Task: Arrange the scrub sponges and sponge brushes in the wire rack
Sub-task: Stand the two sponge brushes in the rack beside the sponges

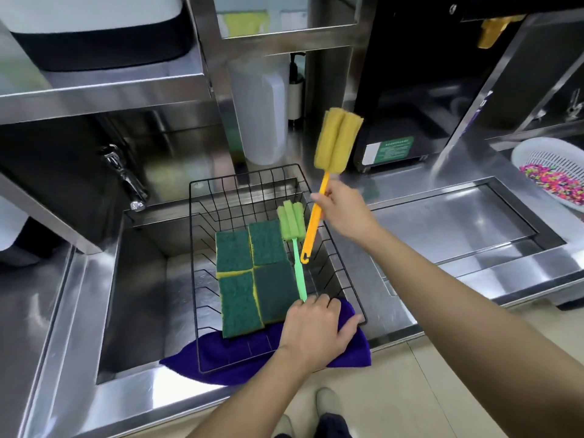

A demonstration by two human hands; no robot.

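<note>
A black wire rack (202, 279) sits across the sink. Inside it several green scrub sponges (252, 273) with yellow backs lie side by side in a block. To their right a green sponge brush (292, 226) lies in the rack, and my left hand (316, 333) grips the near end of its green handle. My right hand (343, 213) holds a yellow sponge brush (338, 137) by the middle of its orange handle, above the rack's right side. Its sponge head points up and away, and the hooked handle end hangs over the rack.
A purple cloth (350, 355) lies under the rack's near edge on the steel counter. The sink (136, 295) has a faucet (126, 178) at its left. A translucent jug (259, 112) stands behind the rack. A white colander (550, 172) with coloured bits sits far right.
</note>
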